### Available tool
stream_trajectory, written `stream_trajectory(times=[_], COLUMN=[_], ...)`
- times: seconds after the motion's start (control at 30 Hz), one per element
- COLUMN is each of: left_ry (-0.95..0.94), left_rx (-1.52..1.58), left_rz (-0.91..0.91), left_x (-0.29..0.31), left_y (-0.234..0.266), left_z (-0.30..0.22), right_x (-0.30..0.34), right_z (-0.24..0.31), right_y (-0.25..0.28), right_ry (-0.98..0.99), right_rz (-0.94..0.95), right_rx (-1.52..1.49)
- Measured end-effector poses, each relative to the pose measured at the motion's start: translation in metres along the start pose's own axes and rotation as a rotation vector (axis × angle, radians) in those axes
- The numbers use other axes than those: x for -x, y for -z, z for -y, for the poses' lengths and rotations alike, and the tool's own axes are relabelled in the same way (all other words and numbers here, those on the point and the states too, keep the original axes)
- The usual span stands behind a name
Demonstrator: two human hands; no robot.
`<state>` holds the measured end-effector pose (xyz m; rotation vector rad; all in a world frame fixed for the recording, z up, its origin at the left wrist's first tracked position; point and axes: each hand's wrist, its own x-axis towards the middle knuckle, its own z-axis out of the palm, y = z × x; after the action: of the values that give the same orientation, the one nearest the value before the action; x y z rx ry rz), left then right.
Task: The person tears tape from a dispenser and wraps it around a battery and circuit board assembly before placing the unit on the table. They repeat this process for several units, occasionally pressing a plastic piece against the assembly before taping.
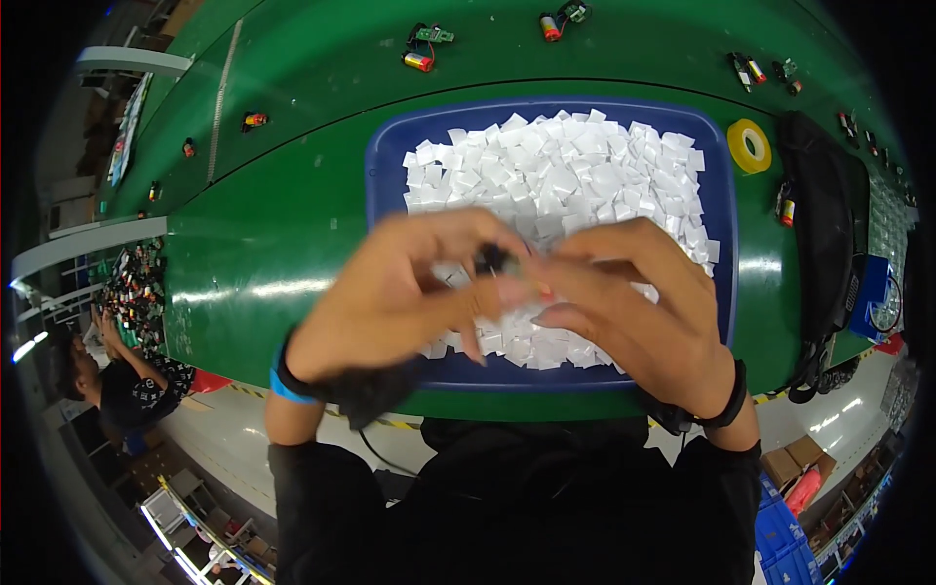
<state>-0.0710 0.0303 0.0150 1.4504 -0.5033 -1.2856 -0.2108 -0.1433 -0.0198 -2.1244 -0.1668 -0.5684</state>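
Note:
Above a blue tray [726, 302] of small white square pieces [556, 175], my two hands meet with fingertips nearly touching. My left hand [400, 283] is closed, pinching a small black part [495, 258] between thumb and fingers. Bent in from the other side, my right hand [643, 302] has its fingers pinched at the same spot. A speck of red and orange shows by its fingertips. Motion blur and the fingers hide most of what lies between the hands, so its full shape cannot be made out.
Small batteries wired to circuit boards [419, 60] lie scattered on the green table [253, 234]. Right of the tray are a yellow tape roll [750, 146] and a black bag [819, 224]. Another person [127, 380] sits at far left by a heap of parts [132, 292].

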Motion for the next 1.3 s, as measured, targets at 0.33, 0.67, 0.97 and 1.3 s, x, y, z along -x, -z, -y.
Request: stream_trajectory(times=[0.33,0.67,0.97,1.3], left_ry=[-0.436,-0.283,-0.468,-0.897], left_rx=[-1.966,-0.994,-0.534,-1.073], left_rz=[-0.71,-0.435,-0.101,-0.428], left_x=[-0.128,-0.111,-0.003,0.028], left_y=[0.261,0.153,0.008,-0.029], left_z=[0.023,-0.012,-0.009,0.013], right_x=[0.0,0.005,0.0,0.003], right_z=[0.013,0.014,0.008,0.007], right_y=[0.015,0.004,0.007,0.007], right_ry=[0.034,-0.158,-0.128,0.11], right_rz=[0.179,-0.014,-0.06,-0.04], right_rx=[-0.163,-0.226,-0.099,0.092])
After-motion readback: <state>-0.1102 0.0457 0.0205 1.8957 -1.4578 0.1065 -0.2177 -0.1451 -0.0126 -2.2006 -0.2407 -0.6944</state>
